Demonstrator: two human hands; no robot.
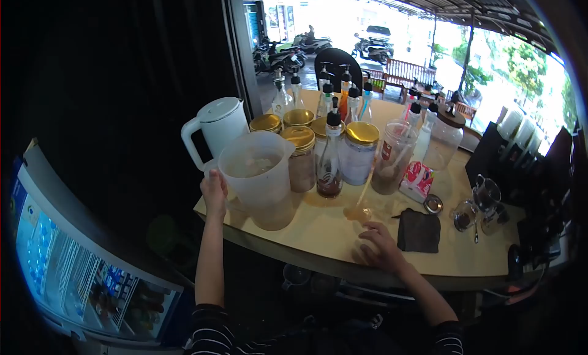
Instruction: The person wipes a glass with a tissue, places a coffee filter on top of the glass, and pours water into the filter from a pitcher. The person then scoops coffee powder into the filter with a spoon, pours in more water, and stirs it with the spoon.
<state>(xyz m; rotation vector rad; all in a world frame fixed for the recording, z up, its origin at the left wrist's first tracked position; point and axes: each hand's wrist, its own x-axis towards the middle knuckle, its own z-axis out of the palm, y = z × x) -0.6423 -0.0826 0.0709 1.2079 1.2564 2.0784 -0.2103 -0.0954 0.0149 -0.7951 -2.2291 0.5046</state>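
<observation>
A large translucent plastic pitcher [263, 193] stands near the front left edge of the counter, with cloudy contents visible through its mouth. My left hand [214, 193] is wrapped round its handle. Over the counter's front edge, my right hand [378, 245] is held with fingers apart and nothing in them. Just beyond it lies a small clear object or wet patch [358, 213], too unclear to name. A dark folded cloth [419, 231] lies right of my right hand. Behind the pitcher are gold-lidded jars [302, 165] and a pump bottle [329, 165] with dark liquid at its bottom.
A white kettle [223, 125] stands behind the pitcher. Farther right are a tall clear container [392, 159], a pink-and-white packet [417, 180], a round metal lid [433, 204] and glass cups [487, 196]. Several pump bottles line the back. A lit fridge [92, 263] is at lower left.
</observation>
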